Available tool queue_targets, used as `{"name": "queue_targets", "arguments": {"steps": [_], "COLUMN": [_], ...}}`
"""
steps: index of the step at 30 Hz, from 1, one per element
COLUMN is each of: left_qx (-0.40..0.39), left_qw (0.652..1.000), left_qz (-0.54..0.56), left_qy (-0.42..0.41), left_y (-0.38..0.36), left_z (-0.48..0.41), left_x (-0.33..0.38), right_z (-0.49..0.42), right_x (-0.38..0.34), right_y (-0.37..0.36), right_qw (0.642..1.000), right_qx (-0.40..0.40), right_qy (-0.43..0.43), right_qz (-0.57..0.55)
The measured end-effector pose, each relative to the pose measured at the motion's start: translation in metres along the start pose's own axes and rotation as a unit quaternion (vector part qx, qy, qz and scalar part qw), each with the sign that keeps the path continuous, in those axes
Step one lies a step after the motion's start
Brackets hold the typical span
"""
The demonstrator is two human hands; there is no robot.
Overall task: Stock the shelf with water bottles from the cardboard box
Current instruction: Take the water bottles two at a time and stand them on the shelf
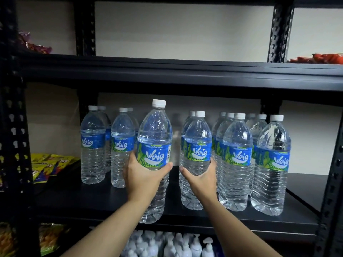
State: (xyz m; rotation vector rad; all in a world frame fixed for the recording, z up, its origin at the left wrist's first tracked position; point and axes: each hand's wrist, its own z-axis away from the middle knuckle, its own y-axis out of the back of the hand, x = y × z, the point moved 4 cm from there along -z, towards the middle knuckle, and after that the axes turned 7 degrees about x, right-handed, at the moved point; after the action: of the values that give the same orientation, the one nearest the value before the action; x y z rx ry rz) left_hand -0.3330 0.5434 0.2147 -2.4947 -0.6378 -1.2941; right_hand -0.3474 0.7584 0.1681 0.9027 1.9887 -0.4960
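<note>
Each hand [143, 175] grips one clear, blue-labelled, white-capped water bottle [155, 145].

left hand [143, 176], right hand [202, 179] outstretched, both gripping.

Plain off-white painted wall [176, 30] ran behind the black slotted-steel shelving rack [167, 75], way up above the fingers [213, 165]. Lighting was pretty dim below them, brighter up top.

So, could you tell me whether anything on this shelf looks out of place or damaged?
Nothing is spilled or damaged: the standing bottles are upright and capped. Only the bottle in the left hand is unplaced, its base hanging before the shelf edge. The right hand grips a second bottle.
</note>
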Motion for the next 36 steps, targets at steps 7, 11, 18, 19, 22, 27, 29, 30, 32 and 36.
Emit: {"name": "queue_targets", "arguments": {"steps": [7, 11, 18, 19, 22, 27, 29, 30, 32, 36], "left_qx": [-0.003, 0.006, -0.004, -0.005, -0.009, -0.003, -0.006, -0.007, -0.011, -0.022], "left_qw": [1.000, 1.000, 1.000, 1.000, 0.999, 1.000, 0.999, 0.999, 0.999, 0.998], "left_qz": [-0.018, -0.022, -0.004, -0.001, 0.009, -0.002, 0.000, 0.000, -0.004, -0.018], "left_qy": [-0.009, -0.003, 0.018, 0.020, 0.032, 0.031, 0.036, 0.037, 0.040, 0.052], "left_y": [-0.004, -0.005, -0.009, -0.009, -0.014, -0.028, -0.034, -0.037, -0.043, -0.053], "left_z": [-0.002, -0.001, 0.005, 0.005, 0.003, -0.011, -0.017, -0.019, -0.022, -0.025], "left_x": [-0.004, -0.006, -0.013, -0.014, -0.016, -0.014, -0.016, -0.018, -0.023, -0.037], "right_z": [-0.001, -0.001, 0.022, 0.025, 0.025, 0.025, 0.025, 0.025, 0.024, 0.023], "right_x": [0.003, 0.006, 0.040, 0.047, 0.060, 0.066, 0.069, 0.069, 0.070, 0.073], "right_y": [-0.002, 0.000, 0.029, 0.031, 0.036, 0.034, 0.033, 0.033, 0.033, 0.032], "right_qw": [1.000, 1.000, 0.957, 0.935, 0.884, 0.869, 0.868, 0.868, 0.867, 0.862], "right_qx": [0.000, -0.027, -0.227, -0.260, -0.301, -0.296, -0.292, -0.292, -0.290, -0.289], "right_qy": [0.007, 0.007, 0.004, -0.001, -0.021, 0.012, 0.016, 0.014, 0.018, 0.029], "right_qz": [-0.001, 0.005, 0.179, 0.240, 0.357, 0.397, 0.402, 0.402, 0.404, 0.416]}}
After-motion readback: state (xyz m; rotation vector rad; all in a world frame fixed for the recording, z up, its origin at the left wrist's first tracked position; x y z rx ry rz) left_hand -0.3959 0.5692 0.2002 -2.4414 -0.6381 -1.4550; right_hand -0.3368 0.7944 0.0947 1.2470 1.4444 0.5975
